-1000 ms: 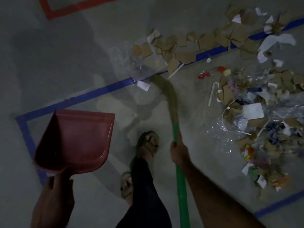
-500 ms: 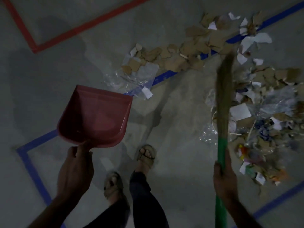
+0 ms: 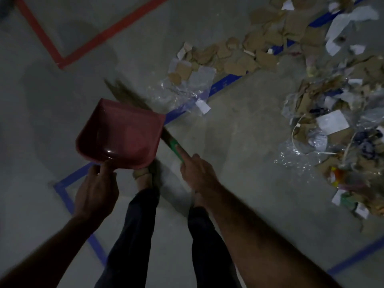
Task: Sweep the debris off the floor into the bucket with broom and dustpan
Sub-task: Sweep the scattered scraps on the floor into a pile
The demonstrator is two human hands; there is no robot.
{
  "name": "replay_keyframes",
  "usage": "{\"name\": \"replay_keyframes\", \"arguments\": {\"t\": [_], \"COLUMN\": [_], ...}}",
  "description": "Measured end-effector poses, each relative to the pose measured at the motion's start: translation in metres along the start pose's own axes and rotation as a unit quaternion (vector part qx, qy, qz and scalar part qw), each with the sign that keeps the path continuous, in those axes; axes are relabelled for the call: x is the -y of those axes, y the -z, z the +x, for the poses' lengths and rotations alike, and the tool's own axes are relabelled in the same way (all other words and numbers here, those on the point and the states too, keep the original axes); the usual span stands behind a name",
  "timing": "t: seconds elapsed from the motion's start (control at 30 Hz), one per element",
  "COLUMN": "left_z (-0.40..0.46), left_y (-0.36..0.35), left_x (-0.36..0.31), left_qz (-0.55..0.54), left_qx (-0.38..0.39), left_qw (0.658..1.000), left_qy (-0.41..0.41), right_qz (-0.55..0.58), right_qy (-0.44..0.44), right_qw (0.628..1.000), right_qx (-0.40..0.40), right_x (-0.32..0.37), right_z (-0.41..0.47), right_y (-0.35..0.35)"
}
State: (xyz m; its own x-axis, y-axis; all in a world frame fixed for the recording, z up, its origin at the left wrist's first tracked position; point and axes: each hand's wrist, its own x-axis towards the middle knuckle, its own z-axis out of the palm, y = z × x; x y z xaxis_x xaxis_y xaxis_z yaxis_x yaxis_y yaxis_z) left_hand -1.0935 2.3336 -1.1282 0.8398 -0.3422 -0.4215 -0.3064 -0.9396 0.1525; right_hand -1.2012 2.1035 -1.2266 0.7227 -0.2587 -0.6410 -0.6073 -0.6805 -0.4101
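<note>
I can read no text, number or brand anywhere in this dim view. The white paper scraps (image 3: 332, 122) among the debris on the floor (image 3: 239, 142) may carry print, but they are too small and blurred for me to make out a single letter, and the red dustpan (image 3: 122, 134) shows no label I can read. The blue tape (image 3: 223, 86) and red tape (image 3: 99, 38) lines on the floor are plain stripes without lettering.

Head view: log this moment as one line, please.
left hand grips dustpan, empty, held up | right hand grips broom, bristles behind pan | debris on floor, right | bucket not visible
</note>
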Motion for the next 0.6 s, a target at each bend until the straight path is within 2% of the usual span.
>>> {"name": "replay_keyframes", "arguments": {"t": [0.13, 0.33, 0.53, 0.6], "left_z": [0.027, 0.059, 0.088, 0.095], "left_y": [-0.008, -0.003, 0.011, 0.02], "left_x": [-0.001, -0.008, 0.005, 0.01], "left_qz": [0.011, -0.004, -0.033, -0.045], "left_qx": [0.011, 0.033, 0.041, 0.037], "left_qw": [0.999, 0.995, 0.989, 0.989], "left_qy": [-0.036, -0.097, -0.135, -0.135], "right_qz": [0.047, 0.111, 0.21, 0.195], "right_qy": [-0.12, -0.295, -0.445, -0.448], "right_qw": [0.992, 0.948, 0.857, 0.854], "right_qx": [-0.012, -0.049, -0.152, -0.181], "right_x": [-0.022, -0.098, -0.172, -0.165], "right_z": [0.031, 0.012, -0.024, -0.043], "right_y": [-0.001, 0.02, 0.05, 0.064]}}
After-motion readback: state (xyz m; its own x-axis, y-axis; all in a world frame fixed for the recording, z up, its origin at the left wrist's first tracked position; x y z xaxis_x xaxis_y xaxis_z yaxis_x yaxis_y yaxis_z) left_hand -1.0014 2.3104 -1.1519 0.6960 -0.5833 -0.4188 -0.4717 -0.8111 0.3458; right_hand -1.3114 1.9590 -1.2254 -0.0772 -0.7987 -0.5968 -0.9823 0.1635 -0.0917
